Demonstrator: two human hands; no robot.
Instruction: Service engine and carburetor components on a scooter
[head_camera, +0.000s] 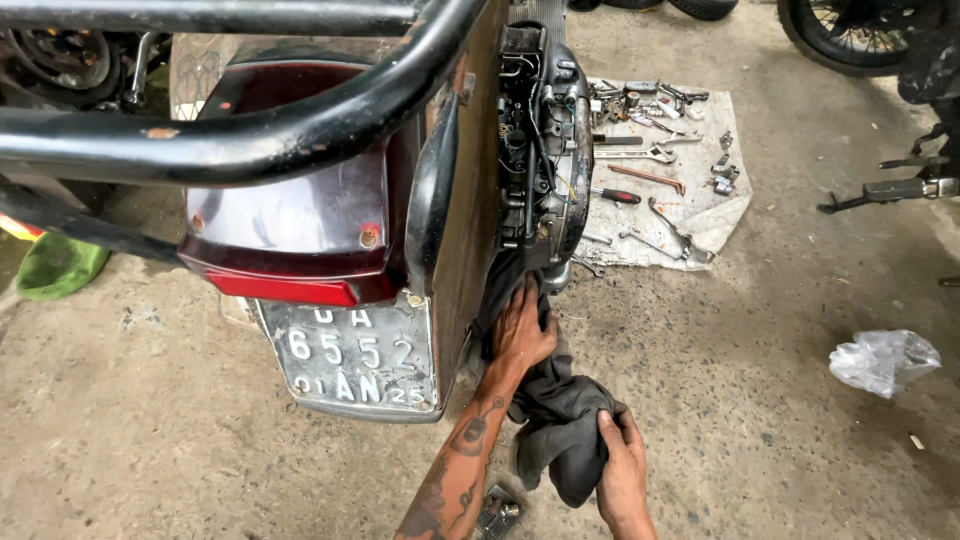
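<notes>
I look down at the rear of a scooter (300, 220) with a dark red tail lamp, a grey number plate and a black tubular rack. Its right side is opened, showing the engine and wiring (540, 150). My left hand (520, 325) presses a dark grey cloth (560, 400) against the underside of the engine area. The forearm bears tattoos. My right hand (622, 465) grips the lower hanging end of the same cloth.
A white sheet (700, 200) on the concrete floor holds several spanners, screwdrivers and small parts. A crumpled plastic bag (885, 360) lies to the right. Another cycle's wheel (860, 35) and footrest (890, 190) stand at upper right. A green slipper (55, 265) lies left.
</notes>
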